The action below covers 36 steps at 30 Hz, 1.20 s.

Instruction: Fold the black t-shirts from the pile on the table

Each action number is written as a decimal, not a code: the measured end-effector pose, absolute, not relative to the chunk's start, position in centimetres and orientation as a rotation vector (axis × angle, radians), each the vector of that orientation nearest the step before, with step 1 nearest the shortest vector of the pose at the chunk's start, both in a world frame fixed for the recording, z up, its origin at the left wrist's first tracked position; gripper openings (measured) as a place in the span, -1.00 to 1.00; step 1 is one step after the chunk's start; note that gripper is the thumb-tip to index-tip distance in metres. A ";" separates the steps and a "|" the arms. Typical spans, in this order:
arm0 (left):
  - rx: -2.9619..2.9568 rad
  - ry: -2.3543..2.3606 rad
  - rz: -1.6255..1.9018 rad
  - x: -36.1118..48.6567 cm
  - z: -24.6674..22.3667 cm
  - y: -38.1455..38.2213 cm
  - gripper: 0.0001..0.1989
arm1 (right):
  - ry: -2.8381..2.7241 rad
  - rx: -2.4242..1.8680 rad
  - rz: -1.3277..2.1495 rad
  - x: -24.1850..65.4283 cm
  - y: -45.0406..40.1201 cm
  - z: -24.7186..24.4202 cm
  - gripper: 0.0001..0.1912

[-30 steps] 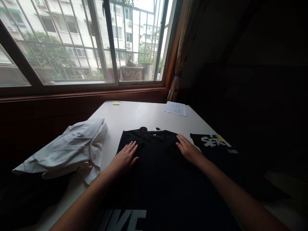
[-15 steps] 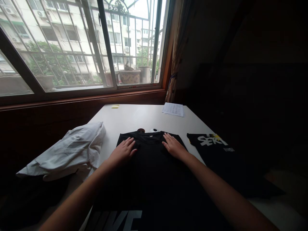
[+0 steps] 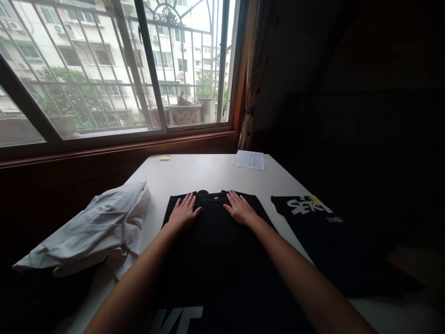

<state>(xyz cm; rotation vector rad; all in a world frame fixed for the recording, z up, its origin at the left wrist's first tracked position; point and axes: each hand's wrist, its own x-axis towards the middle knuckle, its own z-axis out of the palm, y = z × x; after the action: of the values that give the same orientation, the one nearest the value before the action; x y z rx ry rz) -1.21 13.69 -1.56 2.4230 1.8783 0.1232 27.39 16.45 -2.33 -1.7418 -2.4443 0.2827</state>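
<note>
A black shirt [image 3: 222, 250] lies spread on the white table, its collar toward the window and part of a pale printed logo at the bottom of the view. Flat on the cloth left of the collar rests my left hand [image 3: 183, 212], fingers apart. My right hand [image 3: 240, 208] lies on the shirt at the right side of the collar, its fingers also spread. Neither hand grips anything. Two small round objects, one dark [image 3: 202, 191], one white, are partly hidden behind the collar.
Left of the shirt is a crumpled white garment [image 3: 93, 227] over dark cloth. To the right lies a dark garment [image 3: 313, 232] with pale lettering. Papers [image 3: 249, 160] and a yellow slip [image 3: 164, 158] lie on the far part of the white table [image 3: 198, 169], below the window.
Both hands have come slightly closer together at the collar, still flat on the shirt. The collar now covers more of the white round object, and the view has shifted slightly.
</note>
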 end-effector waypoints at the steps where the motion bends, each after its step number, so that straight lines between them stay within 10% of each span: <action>1: 2.421 1.882 0.121 -1.3 -1.6 13.9 -0.23 | -2.447 -1.746 0.287 27.2 16.7 -2.3 -0.17; 36: 2.349 1.964 0.129 -4.5 -1.7 19.3 -0.21 | -2.515 -1.689 0.306 23.2 23.6 -1.8 -0.15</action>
<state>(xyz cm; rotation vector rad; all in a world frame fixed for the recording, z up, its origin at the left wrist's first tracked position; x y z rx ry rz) -4.52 19.34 -1.71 2.3494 1.9645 0.1286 23.23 23.61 -1.78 -1.6887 -2.5153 0.3059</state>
